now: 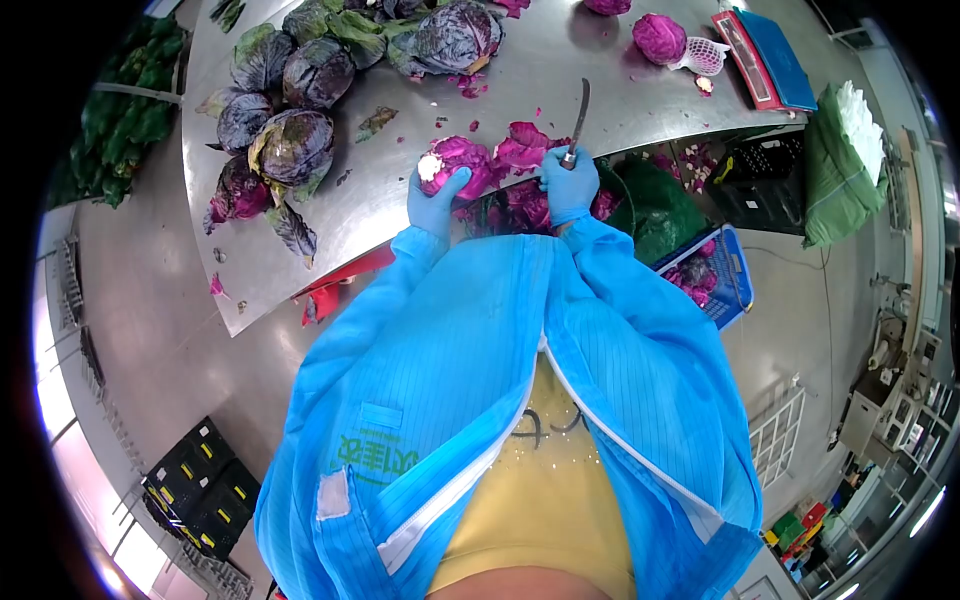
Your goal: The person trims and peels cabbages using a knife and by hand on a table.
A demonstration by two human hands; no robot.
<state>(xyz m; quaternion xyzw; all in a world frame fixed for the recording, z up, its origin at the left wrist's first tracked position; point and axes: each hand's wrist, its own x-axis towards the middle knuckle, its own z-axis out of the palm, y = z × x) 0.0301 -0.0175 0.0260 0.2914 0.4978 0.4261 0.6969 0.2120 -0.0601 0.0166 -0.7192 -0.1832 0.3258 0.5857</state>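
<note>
Wearing an open blue jacket point(430, 320). Left hand point(432, 207), blue-gloved, curled round a purple cabbage point(466, 160) at the near edge of the steel table point(385, 175); thumb on its side, white cut end facing left. Right hand point(570, 186), same glove, closed tight on the handle of a knife point(582, 112), blade pointing away from the body, clear of the cabbage. Torn leaves point(524, 146) between cabbage and knife. Blue basket point(740, 282) low to the right, purple pieces inside. Farther out: dark whole cabbages point(318, 72) left, peeled cabbage point(658, 38) right, white foam net point(706, 57) beside it.
</note>
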